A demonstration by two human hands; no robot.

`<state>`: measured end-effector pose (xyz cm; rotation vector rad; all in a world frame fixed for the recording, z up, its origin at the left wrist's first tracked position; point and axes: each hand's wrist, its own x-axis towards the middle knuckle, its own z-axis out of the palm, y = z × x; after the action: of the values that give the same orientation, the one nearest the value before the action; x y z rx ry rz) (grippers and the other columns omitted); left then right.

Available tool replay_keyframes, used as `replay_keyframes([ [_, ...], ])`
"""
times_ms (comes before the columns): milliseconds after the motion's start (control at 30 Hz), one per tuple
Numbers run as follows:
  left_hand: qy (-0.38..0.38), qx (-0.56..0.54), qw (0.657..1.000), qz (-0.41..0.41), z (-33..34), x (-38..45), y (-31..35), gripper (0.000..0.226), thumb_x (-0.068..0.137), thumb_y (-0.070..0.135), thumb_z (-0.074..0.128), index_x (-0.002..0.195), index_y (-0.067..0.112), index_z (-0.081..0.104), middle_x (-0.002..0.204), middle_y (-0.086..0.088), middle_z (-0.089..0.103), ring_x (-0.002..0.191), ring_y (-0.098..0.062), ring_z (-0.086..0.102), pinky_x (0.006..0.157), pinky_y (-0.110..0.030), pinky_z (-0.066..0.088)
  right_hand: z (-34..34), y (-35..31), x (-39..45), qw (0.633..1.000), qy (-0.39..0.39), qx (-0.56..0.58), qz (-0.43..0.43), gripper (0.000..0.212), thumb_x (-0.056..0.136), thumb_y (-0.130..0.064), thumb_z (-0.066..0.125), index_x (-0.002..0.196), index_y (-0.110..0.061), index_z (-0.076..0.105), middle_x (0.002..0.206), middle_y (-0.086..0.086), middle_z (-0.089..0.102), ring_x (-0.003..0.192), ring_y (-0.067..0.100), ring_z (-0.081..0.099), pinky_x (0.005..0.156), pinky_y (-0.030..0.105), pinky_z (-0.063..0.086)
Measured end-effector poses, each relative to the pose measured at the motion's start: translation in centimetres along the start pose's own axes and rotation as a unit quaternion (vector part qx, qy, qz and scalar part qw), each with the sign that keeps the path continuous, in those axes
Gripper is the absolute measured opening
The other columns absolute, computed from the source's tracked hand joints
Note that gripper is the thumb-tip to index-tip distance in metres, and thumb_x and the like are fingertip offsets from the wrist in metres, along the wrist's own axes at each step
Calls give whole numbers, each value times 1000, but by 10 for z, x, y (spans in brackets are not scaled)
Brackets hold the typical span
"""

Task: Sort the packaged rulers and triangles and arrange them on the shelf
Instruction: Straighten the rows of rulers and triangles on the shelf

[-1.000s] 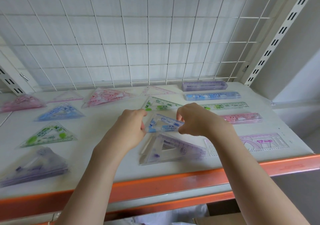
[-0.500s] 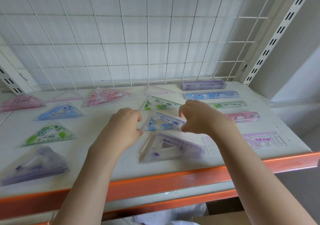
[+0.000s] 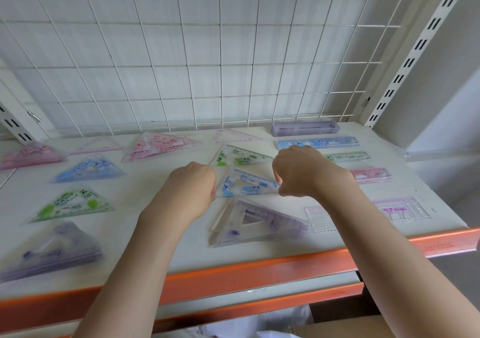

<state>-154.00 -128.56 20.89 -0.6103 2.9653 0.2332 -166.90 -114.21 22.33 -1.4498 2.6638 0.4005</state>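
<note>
A blue packaged triangle (image 3: 246, 184) lies on the white shelf (image 3: 145, 223), between my two hands. My left hand (image 3: 191, 191) has curled fingers at the triangle's left corner. My right hand (image 3: 302, 170) has curled fingers at its right tip. Whether either hand still pinches it is hidden by the knuckles. A purple triangle pack (image 3: 255, 223) lies just in front, a green triangle (image 3: 240, 156) just behind. To the right, rulers lie in a column: purple (image 3: 305, 127), blue (image 3: 322, 142), green (image 3: 349, 156), pink (image 3: 371, 174).
On the left lie more triangle packs: pink (image 3: 30, 153), blue (image 3: 88, 168), green (image 3: 70, 204), purple (image 3: 52, 252). A pink pack (image 3: 161, 144) and a clear pink triangle (image 3: 233, 135) sit at the back. A template ruler (image 3: 400, 209) lies front right. A wire grid (image 3: 207, 52) backs the shelf; an orange rail (image 3: 259, 270) edges it.
The blue triangle has been moved a little away from me and set flat behind the purple pack. Both hands have followed it back and sit at its two corners.
</note>
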Motion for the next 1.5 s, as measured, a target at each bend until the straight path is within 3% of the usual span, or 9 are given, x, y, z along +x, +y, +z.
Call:
replay_keyframes([
  [367,7,-32,999,-3,1,-2,-3,11,89,22,59,94,15,65,104,-7,63,96,-26,59,82,-30,47,2,0,-4,1000,21,-6,8,21,84,-15,56,102,-11,66,104,4,62,97,23,55,81,29,34],
  [467,13,-74,997,-10,-5,-15,-6,27,87,37,60,106,18,58,109,-1,60,99,-21,56,82,-28,44,-5,6,-16,998,24,52,20,28,85,-17,55,111,-10,62,110,4,58,103,23,53,85,30,39],
  [567,-55,-106,993,12,-13,-35,-3,58,73,58,66,118,24,50,111,7,52,101,-13,51,87,-27,43,-14,7,-37,987,-8,160,13,32,87,-28,55,118,-20,56,117,-2,55,110,17,49,92,32,42],
  [700,-119,-96,987,39,-10,-48,13,79,70,58,69,132,22,36,124,6,41,113,-12,46,97,-30,41,-15,-8,-55,977,-68,199,-14,47,82,-41,60,126,-26,49,121,-9,50,107,9,44,95,30,41],
  [900,-109,-61,991,49,2,-49,22,65,80,38,65,132,16,33,121,0,40,116,-17,45,95,-31,41,-2,-24,-65,976,-101,194,5,49,76,-29,65,120,-16,48,119,-2,47,108,18,49,92,37,46],
  [1000,-90,-63,993,52,6,-49,22,50,84,29,60,127,15,38,115,-2,43,110,-18,47,88,-28,42,3,-28,-68,979,-83,187,9,41,77,-23,62,115,-14,48,114,0,46,101,19,49,84,33,47],
  [1100,-84,-63,993,47,10,-51,23,46,85,27,58,125,13,40,118,-4,45,110,-20,48,91,-31,43,6,-32,-69,979,-74,188,14,31,79,-18,59,108,-13,48,108,1,46,96,19,48,72,29,42],
  [1333,-58,-92,994,21,11,-53,24,35,83,22,62,115,12,51,108,-6,54,93,-24,56,84,-39,48,5,-41,-67,983,-49,176,-2,22,82,-14,55,103,-9,52,108,6,50,101,24,49,77,33,46],
  [1500,-54,-92,994,-9,9,-60,22,49,82,22,66,125,10,47,113,-7,54,98,-25,58,88,-39,49,3,-36,-73,985,-35,168,-6,25,88,-20,53,109,-6,56,109,7,52,103,25,51,82,35,48],
])
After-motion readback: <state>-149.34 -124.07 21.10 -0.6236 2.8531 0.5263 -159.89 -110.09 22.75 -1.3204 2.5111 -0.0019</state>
